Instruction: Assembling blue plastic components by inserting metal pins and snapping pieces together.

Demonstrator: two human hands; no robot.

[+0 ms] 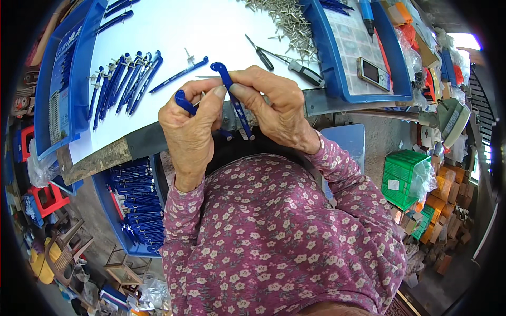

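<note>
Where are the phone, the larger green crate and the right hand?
Phone (373, 73): head view, on its front face.
Larger green crate (405, 175): head view, on its side wall.
Right hand (279, 104): head view, on the back of it.

no wording can be made out clearly. small pale marks run along the blue strip at the centre of the frame, white print shows inside the blue tray at the upper left, and a white label sits on the green crate at the right.

I see passage across the white surface's middle | blue rods block left | metal pins, screwdriver, tray wall block right
</note>
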